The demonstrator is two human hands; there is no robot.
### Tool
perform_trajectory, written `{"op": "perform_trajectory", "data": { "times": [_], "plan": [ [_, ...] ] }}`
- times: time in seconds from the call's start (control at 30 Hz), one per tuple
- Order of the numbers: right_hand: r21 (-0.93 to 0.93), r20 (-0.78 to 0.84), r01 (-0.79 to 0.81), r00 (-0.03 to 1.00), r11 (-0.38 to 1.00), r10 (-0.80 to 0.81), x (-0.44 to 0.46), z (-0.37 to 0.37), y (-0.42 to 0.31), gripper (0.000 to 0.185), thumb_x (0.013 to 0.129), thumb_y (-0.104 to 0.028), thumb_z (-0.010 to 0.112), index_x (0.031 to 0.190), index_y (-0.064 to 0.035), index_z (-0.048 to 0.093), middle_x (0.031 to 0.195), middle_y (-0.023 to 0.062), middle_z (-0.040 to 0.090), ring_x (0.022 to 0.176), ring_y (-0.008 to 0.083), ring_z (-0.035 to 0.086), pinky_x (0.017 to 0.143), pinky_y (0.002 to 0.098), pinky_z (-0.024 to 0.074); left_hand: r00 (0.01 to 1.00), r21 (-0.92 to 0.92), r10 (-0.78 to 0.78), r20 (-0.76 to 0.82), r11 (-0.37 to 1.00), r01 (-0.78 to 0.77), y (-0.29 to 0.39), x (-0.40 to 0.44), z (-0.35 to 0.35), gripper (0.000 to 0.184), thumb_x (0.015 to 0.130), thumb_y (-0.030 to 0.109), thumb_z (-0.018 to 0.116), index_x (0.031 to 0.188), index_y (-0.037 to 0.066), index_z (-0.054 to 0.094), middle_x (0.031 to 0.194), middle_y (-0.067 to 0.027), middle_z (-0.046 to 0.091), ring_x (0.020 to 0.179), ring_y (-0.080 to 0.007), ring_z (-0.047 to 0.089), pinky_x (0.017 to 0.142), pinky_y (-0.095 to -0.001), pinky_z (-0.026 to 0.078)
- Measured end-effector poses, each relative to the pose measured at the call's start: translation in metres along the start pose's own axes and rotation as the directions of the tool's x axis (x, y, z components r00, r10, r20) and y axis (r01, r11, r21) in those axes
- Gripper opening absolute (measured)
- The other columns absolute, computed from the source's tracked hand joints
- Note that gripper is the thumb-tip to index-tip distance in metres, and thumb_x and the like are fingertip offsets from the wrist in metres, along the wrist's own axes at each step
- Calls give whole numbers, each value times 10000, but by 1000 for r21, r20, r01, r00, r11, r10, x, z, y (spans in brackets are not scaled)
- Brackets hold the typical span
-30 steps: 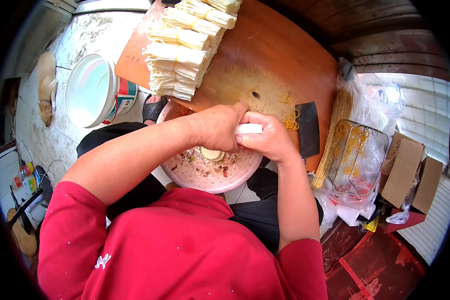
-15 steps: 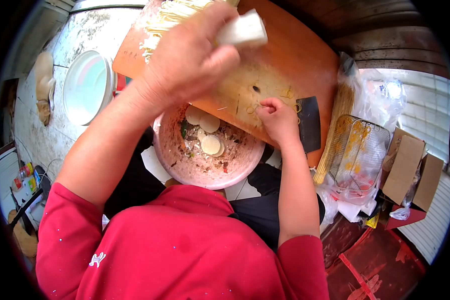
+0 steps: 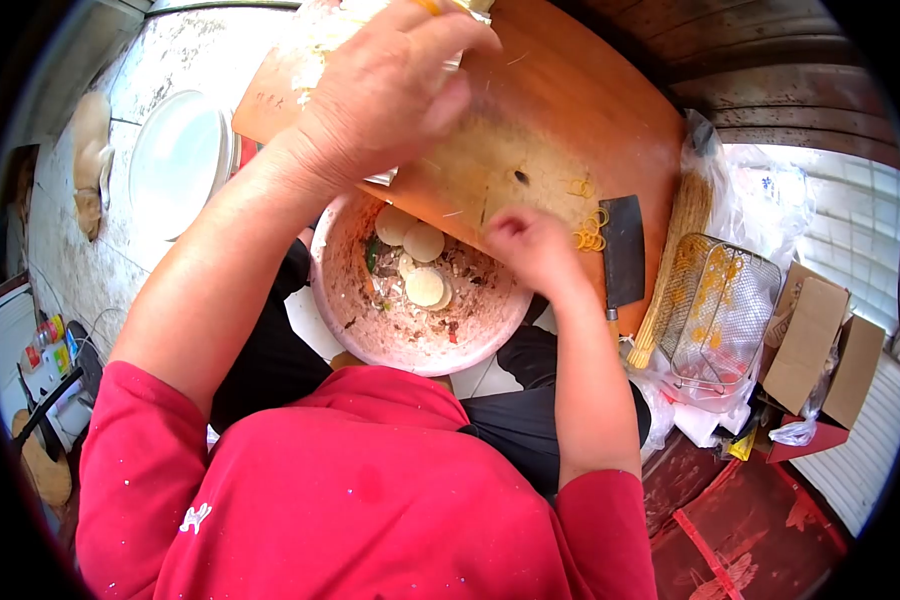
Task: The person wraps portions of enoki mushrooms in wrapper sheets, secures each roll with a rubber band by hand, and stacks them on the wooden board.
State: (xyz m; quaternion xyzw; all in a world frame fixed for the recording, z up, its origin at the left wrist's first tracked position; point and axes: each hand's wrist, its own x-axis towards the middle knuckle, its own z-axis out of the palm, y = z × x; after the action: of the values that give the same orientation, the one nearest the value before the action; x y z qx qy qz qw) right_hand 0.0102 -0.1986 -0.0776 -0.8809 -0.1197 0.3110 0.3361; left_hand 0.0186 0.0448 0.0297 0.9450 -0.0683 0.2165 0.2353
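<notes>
My left hand (image 3: 395,90) reaches over a pile of thin pale strands (image 3: 300,50), perhaps enoki mushrooms, at the far left of the orange-brown board (image 3: 560,90). Its fingertips are partly cut off and blurred, and a bit of yellow shows near one finger. A white corner of something (image 3: 383,177) peeks out under that wrist. At the board's near edge my right hand (image 3: 538,248) has curled, blurred fingers; what they hold is hidden. Several yellow rubber bands (image 3: 591,232) lie beside it, next to a cleaver (image 3: 624,250) with a dark blade.
Below the board stands a pink basin (image 3: 370,345) holding pale round slices and scraps. A white bucket (image 3: 175,160) and a lying dog (image 3: 91,165) are at left. On the right are wooden skewers (image 3: 682,240), a wire basket (image 3: 718,310) and a cardboard box (image 3: 808,335).
The white block in my left hand is no longer visible there, and that hand is slightly higher. My right hand has moved left and down, away from the rubber bands.
</notes>
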Motion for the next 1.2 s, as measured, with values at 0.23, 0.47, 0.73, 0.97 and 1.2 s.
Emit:
{"op": "perform_trajectory", "data": {
  "times": [0.23, 0.47, 0.73, 0.97, 1.2],
  "plan": [
    [624, -396, 128, 902, 770, 171, 41, 15, 41, 417, 818, -98, 632, 1197, 53, 545, 985, 67, 642, 777, 140, 613, 745, 263, 506, 979, -270, 111, 169, 961, -62, 12, -18, 24, 222, 764, 25, 627, 971, 104, 628, 892, -80, 620, 865, -265, 629, 765, -351, 521],
    [127, 835, -51, 544, 991, -80, -21, 47, -41, 427, 769, -165, 724, 1172, -64, 627, 854, 46, 683, 752, 94, 620, 695, 271, 507, 951, -309, 36, 308, 949, 64, 13, -21, 32, 209, 805, 57, 639, 1010, 97, 626, 875, -64, 622, 786, -198, 626, 725, -311, 524],
    [839, 127, -65, 989, 541, -78, -18, -19, -36, 596, 821, -25, 591, 1389, -10, 413, 1167, 71, 579, 799, 132, 610, 663, 237, 501, 510, -509, -6, 860, 54, 859, 30, -20, 25, 624, 964, 551, 412, 1314, 37, 462, 898, -100, 647, 493, -101, 520, 512, -229, 432],
    [900, 80, 72, 943, 431, -324, -53, -22, -60, 686, 758, 26, 520, 1416, 54, 328, 1162, 142, 573, 991, 256, 629, 929, 385, 503, 463, -423, 283, 840, -193, 885, 33, -36, 35, 809, 916, 681, 362, 1391, 27, 356, 788, -119, 631, 451, -128, 520, 466, -239, 446],
    [914, -28, 134, 962, 383, -271, -58, -27, -63, 553, 815, 56, 482, 1357, 65, 375, 1341, 204, 518, 1111, 234, 600, 964, 340, 476, 455, -358, 319, 832, -319, 878, 29, -28, 29, 796, 922, 667, 351, 1460, 85, 274, 1039, -196, 660, 504, -177, 606, 514, -291, 530]
  ]
}}
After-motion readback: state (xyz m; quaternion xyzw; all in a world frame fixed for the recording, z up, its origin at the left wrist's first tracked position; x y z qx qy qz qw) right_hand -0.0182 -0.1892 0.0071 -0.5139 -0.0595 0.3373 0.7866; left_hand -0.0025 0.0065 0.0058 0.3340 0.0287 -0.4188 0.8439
